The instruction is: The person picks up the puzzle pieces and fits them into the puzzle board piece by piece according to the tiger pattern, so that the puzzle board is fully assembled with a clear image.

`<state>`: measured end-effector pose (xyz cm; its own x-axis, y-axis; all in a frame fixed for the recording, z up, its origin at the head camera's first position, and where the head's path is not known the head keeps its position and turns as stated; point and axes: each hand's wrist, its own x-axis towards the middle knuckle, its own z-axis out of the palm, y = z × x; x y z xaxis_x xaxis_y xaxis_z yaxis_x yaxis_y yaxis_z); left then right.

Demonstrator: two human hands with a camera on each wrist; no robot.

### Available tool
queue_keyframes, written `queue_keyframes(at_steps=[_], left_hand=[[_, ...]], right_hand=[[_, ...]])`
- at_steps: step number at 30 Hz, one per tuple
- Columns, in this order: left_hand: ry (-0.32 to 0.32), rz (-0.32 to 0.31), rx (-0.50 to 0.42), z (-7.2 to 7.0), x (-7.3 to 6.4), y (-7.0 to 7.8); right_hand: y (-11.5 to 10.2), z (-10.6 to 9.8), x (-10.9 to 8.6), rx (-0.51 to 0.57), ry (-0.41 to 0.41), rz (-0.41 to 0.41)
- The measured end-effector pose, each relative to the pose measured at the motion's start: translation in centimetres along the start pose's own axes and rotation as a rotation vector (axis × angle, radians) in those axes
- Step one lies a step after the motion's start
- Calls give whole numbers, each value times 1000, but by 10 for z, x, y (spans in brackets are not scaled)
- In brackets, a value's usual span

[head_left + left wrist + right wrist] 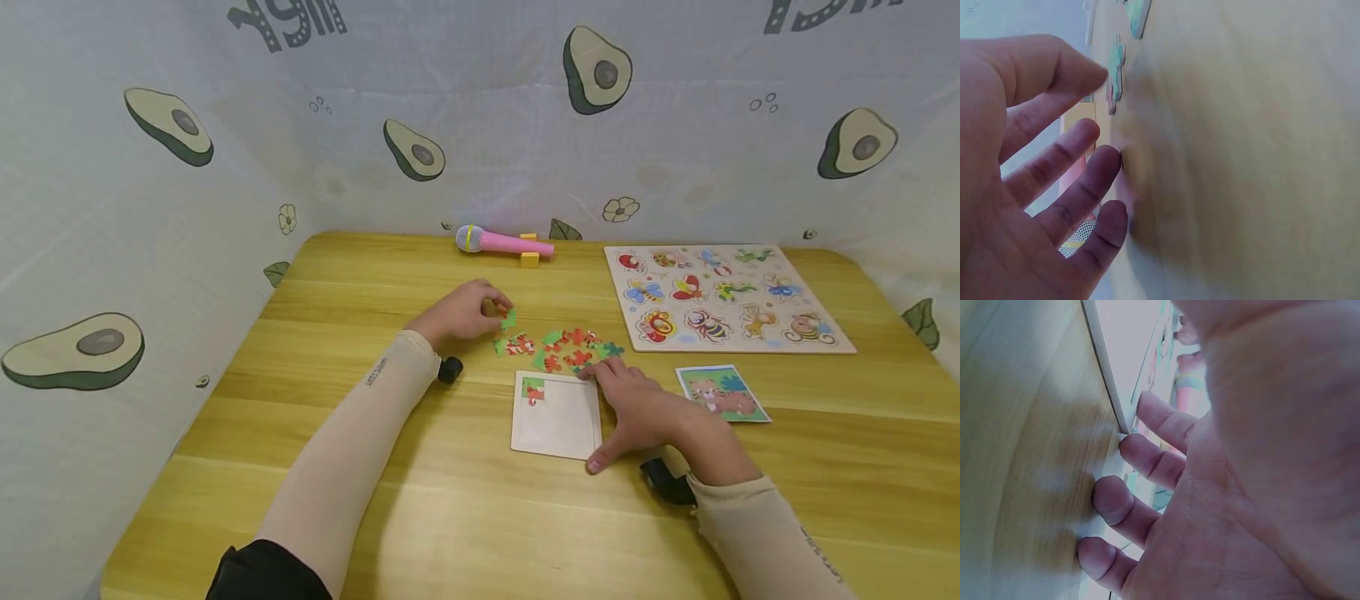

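A square white puzzle tray (557, 425) lies on the table with one green and red piece (533, 390) in its far left corner. My right hand (643, 408) spans the tray's right side, its thumb at the near corner and its index finger at the far one. Beyond the tray, my left hand (467, 312) pinches a green and red puzzle piece (508, 318) with thumb and index finger. The left wrist view has that piece (1116, 72) at the thumb tip, with the index fingertip hidden. Several loose puzzle pieces (577, 358) are scattered behind the tray.
Right of my right hand lies a picture card (723, 396). A large insect puzzle board (735, 296) is at the back right. Near the table's back edge, a pink toy microphone (506, 242) rests beside orange blocks (529, 260).
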<state>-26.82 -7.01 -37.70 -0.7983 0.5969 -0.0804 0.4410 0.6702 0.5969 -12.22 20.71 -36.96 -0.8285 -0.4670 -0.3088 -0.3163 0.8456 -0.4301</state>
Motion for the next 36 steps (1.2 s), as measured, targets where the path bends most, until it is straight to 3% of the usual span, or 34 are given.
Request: queue_keyframes(at_steps=[10, 18, 25, 33, 36], left_hand=[[-79, -1, 107, -5, 10, 0], [-138, 4, 141, -8, 13, 2], [-147, 14, 135, -14, 14, 5], [-115, -55, 139, -13, 13, 3], [-133, -46, 137, -11, 10, 2]], right_hand=[[-1, -4, -1, -9, 19, -7], [0, -4, 0, -11, 28, -21], [1, -3, 1, -12, 35, -24], [0, -1, 0, 8, 31, -17], [-1, 1, 0, 10, 30, -22]])
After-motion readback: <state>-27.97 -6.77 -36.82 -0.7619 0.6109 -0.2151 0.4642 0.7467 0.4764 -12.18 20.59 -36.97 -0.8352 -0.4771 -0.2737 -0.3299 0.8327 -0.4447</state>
